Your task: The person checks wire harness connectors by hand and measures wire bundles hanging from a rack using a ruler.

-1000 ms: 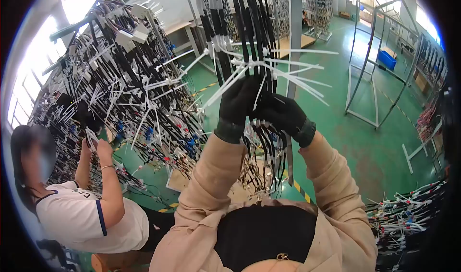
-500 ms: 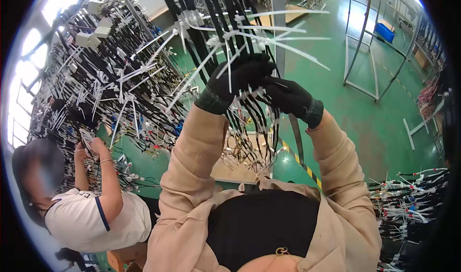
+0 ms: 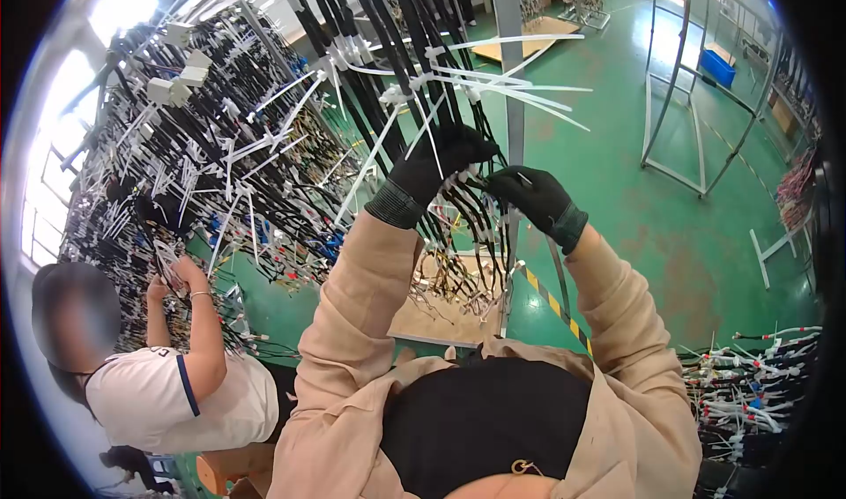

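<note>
A hanging bundle of black wire harnesses [image 3: 401,54] runs down the upper middle of the head view. White cable ties [image 3: 520,89] with long loose tails circle it. Below them, my left hand [image 3: 445,162], in a black glove, is closed around the wires. My right hand [image 3: 533,197], also gloved, is at the bundle's right side with its fingertips pinched together by the wires. A small pale sliver shows at its fingers; what it grips I cannot make out. Beneath both hands, loose wire ends [image 3: 476,234] with small connectors dangle.
Many more harnesses [image 3: 238,129] hang at the left, where a co-worker in a white shirt [image 3: 189,402] handles wires. A metal post [image 3: 515,137] stands behind my bundle. Metal frames [image 3: 696,102] and a blue bin [image 3: 716,67] are at the right back. More wires [image 3: 749,384] lie lower right.
My right hand has drawn slightly away from my left, showing more of the wires between them. Both hands sit a little lower in the view, which has shifted slightly.
</note>
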`<state>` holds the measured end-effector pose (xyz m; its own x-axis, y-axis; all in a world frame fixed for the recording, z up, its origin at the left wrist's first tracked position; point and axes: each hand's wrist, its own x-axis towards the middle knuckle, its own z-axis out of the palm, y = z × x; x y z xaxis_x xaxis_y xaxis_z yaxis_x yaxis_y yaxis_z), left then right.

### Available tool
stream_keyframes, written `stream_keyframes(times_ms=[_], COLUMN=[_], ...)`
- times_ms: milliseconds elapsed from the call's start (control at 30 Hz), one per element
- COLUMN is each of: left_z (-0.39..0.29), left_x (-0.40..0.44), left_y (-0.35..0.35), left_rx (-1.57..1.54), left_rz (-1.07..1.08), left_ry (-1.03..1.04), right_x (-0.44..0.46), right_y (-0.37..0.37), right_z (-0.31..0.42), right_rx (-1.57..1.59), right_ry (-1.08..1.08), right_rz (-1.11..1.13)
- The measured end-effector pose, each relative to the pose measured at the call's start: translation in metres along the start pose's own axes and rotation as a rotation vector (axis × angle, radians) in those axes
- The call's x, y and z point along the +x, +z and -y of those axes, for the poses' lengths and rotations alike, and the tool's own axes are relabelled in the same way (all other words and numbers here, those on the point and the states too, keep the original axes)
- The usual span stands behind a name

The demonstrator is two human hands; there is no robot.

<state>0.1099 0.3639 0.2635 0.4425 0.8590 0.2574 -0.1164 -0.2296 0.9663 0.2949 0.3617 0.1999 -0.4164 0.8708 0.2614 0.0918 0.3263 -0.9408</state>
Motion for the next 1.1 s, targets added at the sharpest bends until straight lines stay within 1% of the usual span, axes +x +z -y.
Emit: stream_keyframes(times_ms=[33, 67, 133, 167, 200, 233, 300, 333, 400, 500, 533, 633, 733, 833, 867, 900, 967, 1000, 1033, 1100], left_z=[0.002, 0.001, 0.007, 0.009, 0.007, 0.007, 0.009, 0.006, 0.009, 0.021, 0.019, 0.008, 0.011, -0.001, 0.017, 0.026, 0.024, 0.03, 0.031, 0.032], left_x=[0.0, -0.001, 0.001, 0.0, -0.003, -0.006, -0.006, -0.008, -0.009, -0.012, -0.014, -0.02, -0.032, -0.055, -0.059, -0.063, -0.077, -0.079, -0.079, -0.079], left_y=[-0.001, 0.0, 0.002, 0.004, 0.007, 0.008, 0.005, 0.009, 0.007, 0.0, -0.001, 0.003, 0.0, 0.001, -0.007, -0.005, 0.008, 0.009, 0.009, 0.008], left_rx=[0.012, 0.006, -0.119, -0.132, -0.146, -0.161, -0.119, -0.099, -0.005, -0.069, -0.038, -0.113, 0.063, 0.475, 0.684, 0.736, 0.943, 0.908, 0.804, 0.592], left_rz=[-0.001, 0.005, 0.098, 0.048, -0.002, -0.052, -0.079, -0.105, -0.137, -0.165, -0.152, -0.001, -0.059, -0.139, -0.223, -0.288, -0.377, -0.4, -0.395, -0.385], left_ry=[0.0, -0.005, 0.124, 0.102, 0.078, 0.054, 0.012, 0.008, -0.006, -0.04, -0.052, 0.004, 0.007, 0.162, 0.351, 0.467, 0.463, 0.404, 0.322, 0.162], right_x=[0.001, 0.002, 0.009, 0.012, 0.014, 0.017, 0.024, 0.023, 0.021, 0.019, 0.019, 0.017, 0.011, 0.007, 0.006, 0.006, 0.006, 0.006, 0.005, 0.007], right_y=[0.003, 0.007, 0.012, 0.014, 0.016, 0.017, 0.02, 0.022, 0.026, 0.029, 0.029, 0.031, 0.036, 0.037, 0.037, 0.037, 0.037, 0.037, 0.037, 0.035], right_z=[0.004, 0.01, 0.017, 0.021, 0.026, 0.025, 0.018, 0.017, 0.025, 0.028, 0.028, 0.02, 0.021, 0.024, 0.025, 0.025, 0.025, 0.022, 0.019, 0.014], right_rx=[0.001, -0.076, -0.245, -0.33, -0.251, -0.318, -0.454, -0.44, -0.493, -0.504, -0.497, -0.585, -0.611, -0.488, -0.504, -0.519, -0.5, -0.466, -0.432, -0.293], right_ry=[0.042, -0.045, 0.01, 0.038, 0.041, 0.033, 0.012, -0.044, -0.047, -0.077, -0.09, -0.076, -0.172, -0.065, -0.055, -0.044, -0.049, -0.065, -0.079, -0.007], right_rz=[-0.012, -0.069, -0.064, -0.06, -0.049, -0.038, -0.019, -0.014, -0.009, 0.018, 0.027, -0.007, -0.118, -0.113, -0.114, -0.115, -0.101, -0.084, -0.063, -0.006])
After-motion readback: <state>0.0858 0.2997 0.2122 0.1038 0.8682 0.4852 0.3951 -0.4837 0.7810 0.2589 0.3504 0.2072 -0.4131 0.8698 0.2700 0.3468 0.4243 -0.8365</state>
